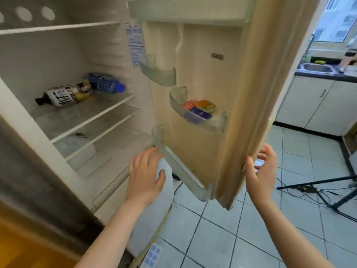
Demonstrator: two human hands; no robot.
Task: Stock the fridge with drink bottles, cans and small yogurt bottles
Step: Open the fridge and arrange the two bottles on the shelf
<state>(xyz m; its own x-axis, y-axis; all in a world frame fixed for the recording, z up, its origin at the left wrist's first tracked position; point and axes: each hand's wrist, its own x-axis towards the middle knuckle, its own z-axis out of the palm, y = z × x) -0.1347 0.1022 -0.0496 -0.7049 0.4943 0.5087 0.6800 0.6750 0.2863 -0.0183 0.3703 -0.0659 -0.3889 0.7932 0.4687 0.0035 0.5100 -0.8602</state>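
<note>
— Kitchen, tiled floor (212,229); fridge (58,55) open, door (202,64) swung wide. Stock so far?
— Two, lying on middle shelf (108,105): black-and-white bottle (63,95), blue bottle (106,83) just beside. Small packs (199,110) in door rack. No cans or yogurt bottles visible.
— Hands?
— Left hand (146,175) flat, fingers straight, at bottom rack (183,171); right hand (260,171) spread, thumb on door edge. Nothing held.
— Progress?
— Early, seemingly; bulk of stocking left.

Head camera looks down and forward, close to open fridge (48,55).
</note>
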